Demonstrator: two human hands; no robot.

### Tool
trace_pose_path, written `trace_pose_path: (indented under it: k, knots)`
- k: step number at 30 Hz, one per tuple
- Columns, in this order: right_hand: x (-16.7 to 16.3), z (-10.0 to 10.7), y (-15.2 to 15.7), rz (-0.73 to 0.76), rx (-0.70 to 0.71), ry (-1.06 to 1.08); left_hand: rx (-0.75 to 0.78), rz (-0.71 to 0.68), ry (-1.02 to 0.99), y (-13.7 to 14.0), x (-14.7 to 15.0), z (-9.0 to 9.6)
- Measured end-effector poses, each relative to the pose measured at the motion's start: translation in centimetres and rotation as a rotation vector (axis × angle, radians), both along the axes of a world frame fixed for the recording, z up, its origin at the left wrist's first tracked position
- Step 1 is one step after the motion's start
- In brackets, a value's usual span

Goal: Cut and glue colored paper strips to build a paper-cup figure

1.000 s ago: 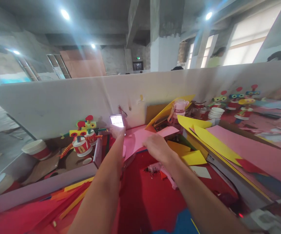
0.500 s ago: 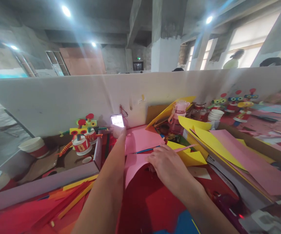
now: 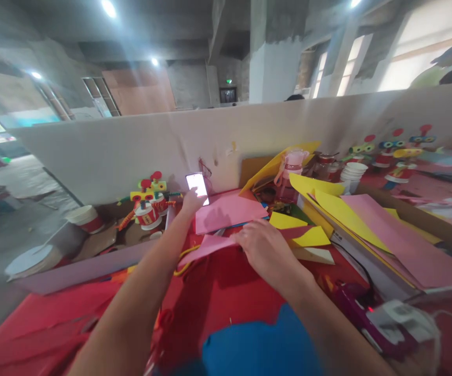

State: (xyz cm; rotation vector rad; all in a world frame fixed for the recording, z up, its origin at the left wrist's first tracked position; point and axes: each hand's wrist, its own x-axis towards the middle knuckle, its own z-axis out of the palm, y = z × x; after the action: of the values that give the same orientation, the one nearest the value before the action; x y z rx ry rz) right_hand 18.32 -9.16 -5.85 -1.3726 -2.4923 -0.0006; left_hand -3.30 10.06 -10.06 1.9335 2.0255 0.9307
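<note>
My left hand (image 3: 193, 202) reaches forward to a lit phone (image 3: 196, 180) propped by the white partition, with a finger stretched out over its screen. What the screen shows is too bright to read. My right hand (image 3: 263, 243) is closed on the edge of a pink paper sheet (image 3: 210, 244), which lies low above the red tabletop (image 3: 226, 292). Another pink sheet (image 3: 231, 210) lies flat behind it, just below the phone. Between the two sheets part of a scissors-like blade (image 3: 220, 232) shows. The fingertips of my right hand are partly hidden.
A box at left holds paper-cup figures (image 3: 148, 215) and a cup (image 3: 87, 218). At right stands a box with yellow and pink sheets (image 3: 398, 230). A pink bottle (image 3: 293, 162), yellow scraps (image 3: 312, 237) and a purple glue gun (image 3: 370, 318) lie around. A white partition (image 3: 131, 141) runs behind.
The phone screen has changed from showing digits to a plain bright display, and the phone appears more upright. The near pink sheet has flattened in my right hand. The view has shifted slightly.
</note>
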Motion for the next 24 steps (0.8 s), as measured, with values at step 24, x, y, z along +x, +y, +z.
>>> trace_pose_path:
  k: [24]
  knots:
    - [0.8,-12.8,-16.9,0.471,-0.118,0.073,-0.272,-0.183,0.660,-19.7,-1.5,-5.1]
